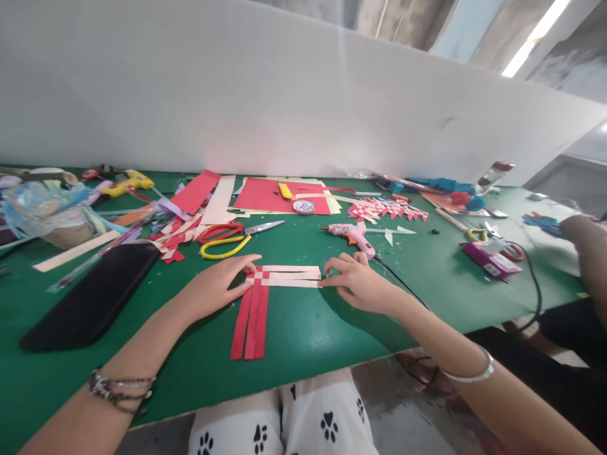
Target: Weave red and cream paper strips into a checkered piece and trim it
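Note:
A small weave of red paper strips (251,319) and cream paper strips (294,276) lies on the green table (303,328) in front of me. My left hand (219,284) lies flat, fingers stretched out, pressing the woven corner where red and cream cross. My right hand (356,281) rests at the right ends of the cream strips, its fingertips touching them, fingers bent and close together. The red strips run toward me, the cream ones run to the right.
Scissors with red and yellow handles (227,240) lie behind the weave, a pink glue gun (353,235) with its black cord to the right. A black case (90,297) sits left. Red sheets (275,194), woven pieces (386,208) and paper scraps crowd the back. Another person's arm (585,246) is far right.

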Motion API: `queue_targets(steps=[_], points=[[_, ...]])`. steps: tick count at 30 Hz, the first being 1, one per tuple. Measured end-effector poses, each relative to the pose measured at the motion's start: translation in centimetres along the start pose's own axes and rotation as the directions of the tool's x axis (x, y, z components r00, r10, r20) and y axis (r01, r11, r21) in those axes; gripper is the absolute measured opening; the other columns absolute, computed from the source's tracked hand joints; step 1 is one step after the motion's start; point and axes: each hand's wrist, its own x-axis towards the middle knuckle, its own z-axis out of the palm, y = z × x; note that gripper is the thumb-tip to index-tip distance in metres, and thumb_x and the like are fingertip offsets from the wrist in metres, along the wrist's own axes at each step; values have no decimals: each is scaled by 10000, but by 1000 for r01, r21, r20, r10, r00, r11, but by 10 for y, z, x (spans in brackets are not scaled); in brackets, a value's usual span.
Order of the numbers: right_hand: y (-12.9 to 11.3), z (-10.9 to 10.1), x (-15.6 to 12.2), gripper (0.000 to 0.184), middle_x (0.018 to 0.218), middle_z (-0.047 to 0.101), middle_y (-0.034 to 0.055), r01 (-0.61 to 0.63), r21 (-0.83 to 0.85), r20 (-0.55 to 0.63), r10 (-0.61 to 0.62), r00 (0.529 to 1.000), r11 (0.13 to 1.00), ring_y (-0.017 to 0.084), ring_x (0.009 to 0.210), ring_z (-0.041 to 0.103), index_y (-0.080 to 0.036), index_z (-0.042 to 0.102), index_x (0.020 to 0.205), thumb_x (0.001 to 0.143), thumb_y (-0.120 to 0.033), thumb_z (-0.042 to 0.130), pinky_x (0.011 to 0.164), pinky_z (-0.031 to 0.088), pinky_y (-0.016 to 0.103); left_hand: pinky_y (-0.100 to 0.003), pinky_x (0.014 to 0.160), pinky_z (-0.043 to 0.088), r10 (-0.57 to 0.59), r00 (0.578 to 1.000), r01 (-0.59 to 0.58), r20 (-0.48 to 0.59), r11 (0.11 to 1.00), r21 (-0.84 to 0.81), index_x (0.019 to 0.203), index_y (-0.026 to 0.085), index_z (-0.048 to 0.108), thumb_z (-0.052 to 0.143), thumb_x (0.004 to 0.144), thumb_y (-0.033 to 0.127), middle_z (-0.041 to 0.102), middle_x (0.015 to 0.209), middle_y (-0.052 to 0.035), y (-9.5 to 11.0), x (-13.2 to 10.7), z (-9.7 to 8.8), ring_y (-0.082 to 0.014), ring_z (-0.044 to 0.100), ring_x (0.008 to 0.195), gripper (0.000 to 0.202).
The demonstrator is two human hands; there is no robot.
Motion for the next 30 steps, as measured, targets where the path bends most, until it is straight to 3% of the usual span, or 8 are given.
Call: queue_targets(steps=[8, 14, 18, 21, 25, 27, 30], points=[[-3, 8, -9, 391, 1046, 565, 69, 7, 32, -46, -6, 999, 999, 186, 890, 466, -258, 658, 1018, 795, -57, 407, 733, 210, 344, -351, 886, 430, 8, 1000, -8, -16, 1000, 5, 1280, 247, 375, 406, 864, 413, 605, 1105, -56, 1, 0, -1, -209, 557, 1042, 449], [-2, 2, 17, 256, 1028, 591, 65, -99, 121, -227, 125, 966, 988, 183, 929, 500, -224, 598, 1058, 857, -168, 451, 782, 223, 342, -357, 916, 410, -6, 1000, 5, -4, 1000, -6, 1289, 242, 382, 425, 855, 422, 595, 1111, -60, 0, 1, 0, -206, 542, 1047, 472], [-3, -12, 47, 95, 906, 619, 32, -94, 151, -238, 129, 963, 984, 168, 861, 525, -191, 612, 828, 839, -214, 520, 782, 232, 336, -353, 894, 426, -6, 1000, 6, -1, 1000, -26, 1285, 241, 387, 422, 854, 442, 594, 1092, -57, -2, 1, 2, -205, 555, 1006, 477], [-2, -32, 54, 155, 828, 609, 14, -30, 261, -274, 104, 956, 965, 139, 770, 534, -176, 595, 724, 830, -276, 542, 775, 275, 325, -354, 890, 432, -2, 1000, 2, -5, 999, -46, 1285, 247, 392, 424, 850, 451, 590, 1109, -57, -3, 0, 3, -211, 553, 1011, 481], [4, -54, 53, 245, 772, 592, 23, 24, 401, -403, 153, 902, 916, 130, 735, 534, -171, 568, 671, 859, -303, 484, 715, 361, 288, -351, 897, 431, 2, 1000, -3, -11, 999, -47, 1284, 262, 387, 431, 847, 445, 585, 1119, -52, -3, 0, 3, -211, 548, 1024, 476], [4, -53, 57, 180, 773, 594, 20, 32, 394, -365, 124, 923, 919, 123, 725, 531, -167, 585, 722, 845, -274, 509, 697, 381, 272, -346, 893, 433, 4, 1000, -5, -10, 999, -43, 1281, 263, 385, 426, 851, 439, 588, 1107, -49, -3, 1, 4, -206, 552, 1017, 466], [0, -31, 70, 111, 880, 608, 37, 7, 285, -126, 30, 992, 958, 126, 774, 540, -151, 624, 887, 802, -210, 583, 720, 380, 271, -342, 880, 439, -3, 1000, 3, -8, 999, -34, 1283, 260, 384, 429, 851, 436, 594, 1084, -49, -2, 0, 3, -204, 558, 1002, 468]])
